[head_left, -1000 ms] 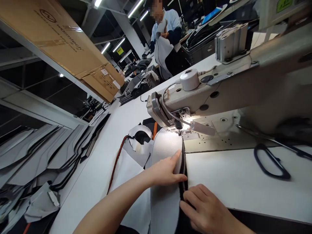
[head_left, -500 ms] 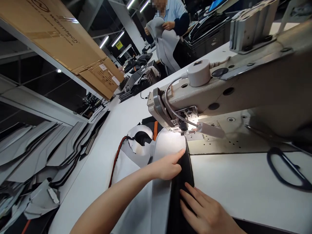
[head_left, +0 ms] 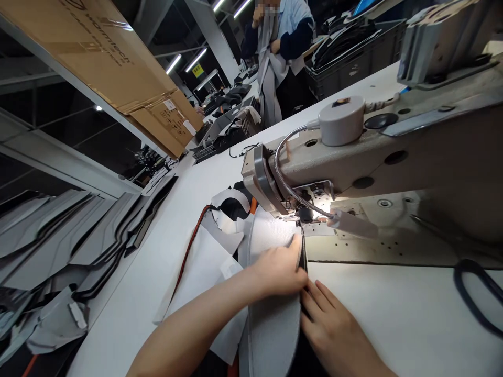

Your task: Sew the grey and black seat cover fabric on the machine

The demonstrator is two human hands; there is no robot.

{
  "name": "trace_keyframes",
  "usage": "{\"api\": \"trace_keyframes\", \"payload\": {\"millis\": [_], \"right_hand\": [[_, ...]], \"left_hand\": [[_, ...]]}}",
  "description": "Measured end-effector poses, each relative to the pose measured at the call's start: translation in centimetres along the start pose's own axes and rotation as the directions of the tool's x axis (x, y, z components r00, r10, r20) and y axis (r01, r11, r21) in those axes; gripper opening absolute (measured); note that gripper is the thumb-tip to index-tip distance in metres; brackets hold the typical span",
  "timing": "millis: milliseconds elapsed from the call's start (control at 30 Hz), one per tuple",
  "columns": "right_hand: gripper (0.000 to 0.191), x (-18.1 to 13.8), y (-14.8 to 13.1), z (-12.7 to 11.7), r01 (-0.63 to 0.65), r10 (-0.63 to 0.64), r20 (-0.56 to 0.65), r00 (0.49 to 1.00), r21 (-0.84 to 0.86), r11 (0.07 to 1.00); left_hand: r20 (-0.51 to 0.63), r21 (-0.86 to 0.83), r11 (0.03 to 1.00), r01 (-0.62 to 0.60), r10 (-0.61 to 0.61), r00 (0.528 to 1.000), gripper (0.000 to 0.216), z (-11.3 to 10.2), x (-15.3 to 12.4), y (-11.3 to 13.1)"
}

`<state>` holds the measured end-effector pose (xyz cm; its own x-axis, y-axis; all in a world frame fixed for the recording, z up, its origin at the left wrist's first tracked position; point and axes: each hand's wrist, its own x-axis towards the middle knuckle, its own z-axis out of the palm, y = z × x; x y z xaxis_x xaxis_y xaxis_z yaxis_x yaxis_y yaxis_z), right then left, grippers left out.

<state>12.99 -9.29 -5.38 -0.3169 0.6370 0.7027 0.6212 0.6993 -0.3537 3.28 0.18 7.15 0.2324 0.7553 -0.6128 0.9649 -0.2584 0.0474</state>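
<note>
A light grey fabric panel (head_left: pixel 273 324) with a curved edge lies over black fabric (head_left: pixel 308 351), its far end at the presser foot of a sewing machine (head_left: pixel 302 178). My left hand (head_left: pixel 277 269) lies on the panel and grips its right edge, index finger pointing at the lit needle area. Just below, my right hand (head_left: pixel 334 324) rests along the same edge with its fingers stretched out; the fingertips partly disappear beside the panel and black layer. White and grey pieces with a red-edged strip (head_left: pixel 191 243) spread to the left.
Black-handled scissors (head_left: pixel 475 298) lie at the right. Stacked grey panels (head_left: pixel 51 235) stand at the left, below a cardboard box (head_left: pixel 106 57). Behind the machine, a person (head_left: pixel 291 31) holds grey fabric near a dark crate (head_left: pixel 353 57).
The grey panel now covers more of the black fabric along the right edge. My left thumb has moved to that edge, and my right hand has come closer to it. The person behind has lifted their fabric.
</note>
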Motion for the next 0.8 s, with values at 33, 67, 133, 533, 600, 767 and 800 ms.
{"api": "trace_keyframes", "payload": {"millis": [33,67,133,533,600,767,800], "right_hand": [[0.027,0.2,0.2,-0.1,0.04,-0.04,0.004,0.999,-0.023,0.999],[0.026,0.3,0.4,-0.2,0.088,-0.088,0.012,0.996,-0.046,0.995],[0.028,0.7,0.9,-0.6,0.175,-0.173,0.037,0.984,-0.074,0.982],[0.025,1.8,3.8,-0.2,0.235,-0.224,0.101,0.969,-0.127,0.964],[0.025,2.4,4.2,0.1,0.227,-0.213,0.105,0.971,-0.147,0.963],[0.021,3.9,5.1,0.4,0.183,-0.171,0.114,0.979,-0.101,0.978],[0.019,4.1,5.4,0.3,0.182,-0.172,0.13,0.977,-0.075,0.98]], "left_hand": [[0.028,0.039,0.999,0.019,-0.02,0.999,0.081,0.0,-0.5,0.3],[0.05,0.059,0.998,0.028,-0.031,0.998,0.08,0.0,-1.0,0.6],[0.066,0.043,0.999,0.023,-0.026,0.997,0.076,0.1,-1.6,0.9],[-0.101,0.021,0.998,-0.062,0.064,0.993,0.065,-0.3,2.0,-0.5],[-0.122,0.021,0.996,-0.087,0.089,0.989,0.062,-0.5,2.5,-1.0],[-0.15,0.001,0.989,-0.146,0.145,0.978,0.054,-1.1,3.0,-1.8],[-0.16,0.002,0.99,-0.139,0.137,0.977,0.05,-1.3,2.8,-1.9]]}}
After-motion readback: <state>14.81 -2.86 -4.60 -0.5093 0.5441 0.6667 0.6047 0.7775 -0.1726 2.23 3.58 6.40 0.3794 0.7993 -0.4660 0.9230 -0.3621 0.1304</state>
